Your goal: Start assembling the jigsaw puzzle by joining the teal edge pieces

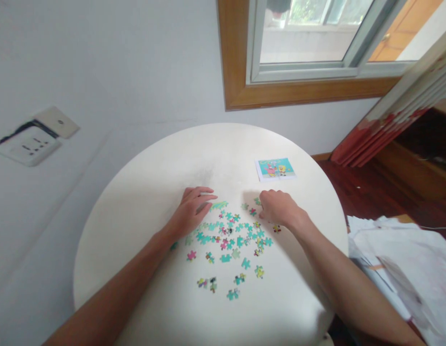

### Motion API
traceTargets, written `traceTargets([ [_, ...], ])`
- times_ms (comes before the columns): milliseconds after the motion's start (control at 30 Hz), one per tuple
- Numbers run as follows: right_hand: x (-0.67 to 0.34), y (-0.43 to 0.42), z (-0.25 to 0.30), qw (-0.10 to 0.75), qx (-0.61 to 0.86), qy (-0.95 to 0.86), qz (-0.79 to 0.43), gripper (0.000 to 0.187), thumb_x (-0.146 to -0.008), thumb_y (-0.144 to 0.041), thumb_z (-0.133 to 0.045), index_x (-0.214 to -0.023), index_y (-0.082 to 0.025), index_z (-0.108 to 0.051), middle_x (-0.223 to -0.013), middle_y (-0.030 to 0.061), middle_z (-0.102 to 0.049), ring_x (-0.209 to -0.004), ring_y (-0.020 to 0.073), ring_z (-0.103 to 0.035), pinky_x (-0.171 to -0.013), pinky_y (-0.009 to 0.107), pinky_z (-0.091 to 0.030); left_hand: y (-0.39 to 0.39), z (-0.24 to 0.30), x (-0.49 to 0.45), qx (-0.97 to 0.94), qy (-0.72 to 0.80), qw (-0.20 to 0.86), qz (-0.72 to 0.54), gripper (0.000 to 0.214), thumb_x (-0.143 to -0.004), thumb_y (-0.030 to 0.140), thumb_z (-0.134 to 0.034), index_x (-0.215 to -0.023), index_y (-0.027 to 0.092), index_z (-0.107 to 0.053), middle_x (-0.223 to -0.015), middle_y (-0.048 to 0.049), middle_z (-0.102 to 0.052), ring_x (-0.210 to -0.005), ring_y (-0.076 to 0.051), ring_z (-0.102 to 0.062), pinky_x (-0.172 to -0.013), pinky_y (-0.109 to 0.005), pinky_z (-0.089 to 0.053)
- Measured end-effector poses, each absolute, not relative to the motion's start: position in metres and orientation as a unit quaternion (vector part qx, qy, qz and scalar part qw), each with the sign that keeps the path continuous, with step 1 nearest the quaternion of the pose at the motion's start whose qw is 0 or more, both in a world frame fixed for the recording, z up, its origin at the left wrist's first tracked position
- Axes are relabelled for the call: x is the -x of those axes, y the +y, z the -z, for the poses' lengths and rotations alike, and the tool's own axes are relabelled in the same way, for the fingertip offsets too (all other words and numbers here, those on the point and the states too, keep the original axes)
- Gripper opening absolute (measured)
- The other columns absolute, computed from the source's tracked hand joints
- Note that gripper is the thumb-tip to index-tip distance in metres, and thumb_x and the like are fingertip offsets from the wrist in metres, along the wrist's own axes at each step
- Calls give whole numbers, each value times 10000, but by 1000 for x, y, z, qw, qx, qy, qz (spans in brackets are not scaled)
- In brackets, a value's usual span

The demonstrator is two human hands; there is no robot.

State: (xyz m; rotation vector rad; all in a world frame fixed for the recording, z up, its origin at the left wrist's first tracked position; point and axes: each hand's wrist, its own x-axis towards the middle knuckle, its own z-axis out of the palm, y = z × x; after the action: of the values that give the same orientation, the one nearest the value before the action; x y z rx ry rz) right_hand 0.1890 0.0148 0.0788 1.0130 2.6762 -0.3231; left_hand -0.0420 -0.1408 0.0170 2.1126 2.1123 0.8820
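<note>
Several small jigsaw pieces [230,240], mostly teal with pink and yellow, lie scattered on a round white table [143,202]. My left hand [192,210] lies flat on the table at the left edge of the scatter, its fingers stretched out over a joined teal piece [219,205]. My right hand [278,207] rests at the upper right of the scatter with its fingers curled under, touching pieces there; what they hold is hidden. A small reference picture card [275,168] showing cartoon figures lies farther back on the right.
A white wall with a socket plate [28,144] stands behind the table on the left. A wooden-framed window [309,53] is above. A curtain [389,120] hangs at the right over dark wooden floor. White cloth [399,259] lies at the lower right.
</note>
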Motion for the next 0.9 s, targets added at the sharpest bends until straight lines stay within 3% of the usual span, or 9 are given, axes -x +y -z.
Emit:
traceTargets([
  [100, -187, 11, -79, 147, -330, 928, 94, 263, -754, -140, -607, -989, -96, -716, -954, 211, -723, -826, 299, -691, -589, 313, -370, -142, -17, 41, -678, 678, 18, -282, 241, -965, 213, -500, -1104, 216, -697, -1211, -62, -614, -1138, -229, -507, -1044, -434, -382],
  [267, -189, 14, -76, 136, -309, 932, 134, 162, -717, -140, -624, -860, -140, -701, -872, 148, -720, -749, 240, -654, -563, 294, -335, -142, -14, 43, -681, 675, 26, -283, 247, -961, 218, -503, -1106, 210, -704, -1199, -66, -625, -1121, -224, -513, -1025, -426, -396],
  [400, -188, 21, -70, 80, -250, 928, 263, 115, -687, -75, -617, -715, -175, -664, -727, 63, -690, -617, 149, -579, -539, 260, -338, -142, -13, 42, -701, 660, 57, -265, 275, -966, 232, -504, -1165, 238, -694, -1215, -58, -644, -1104, -223, -521, -1010, -422, -400],
  [500, -180, 26, -61, -2, -215, 904, 369, 111, -709, -76, -619, -701, -177, -663, -669, 20, -668, -604, 130, -577, -567, 244, -384, -142, -17, 36, -714, 648, 81, -252, 288, -970, 247, -514, -1200, 256, -686, -1246, -45, -649, -1104, -224, -511, -1006, -416, -395],
  [667, -160, 22, -34, -122, -224, 868, 426, 85, -779, -136, -626, -771, -161, -706, -692, 25, -689, -636, 139, -608, -622, 247, -427, -143, -25, 27, -725, 638, 118, -230, 306, -967, 267, -530, -1234, 287, -677, -1257, -39, -651, -1092, -231, -501, -1009, -429, -382],
  [900, -141, 9, -15, -148, -240, 874, 394, 129, -799, -124, -629, -761, -166, -745, -705, 31, -713, -652, 144, -621, -644, 238, -428, -144, -26, 26, -734, 630, 121, -224, 328, -975, 269, -528, -1279, 299, -647, -1280, -25, -635, -1107, -225, -486, -1016, -414, -376],
])
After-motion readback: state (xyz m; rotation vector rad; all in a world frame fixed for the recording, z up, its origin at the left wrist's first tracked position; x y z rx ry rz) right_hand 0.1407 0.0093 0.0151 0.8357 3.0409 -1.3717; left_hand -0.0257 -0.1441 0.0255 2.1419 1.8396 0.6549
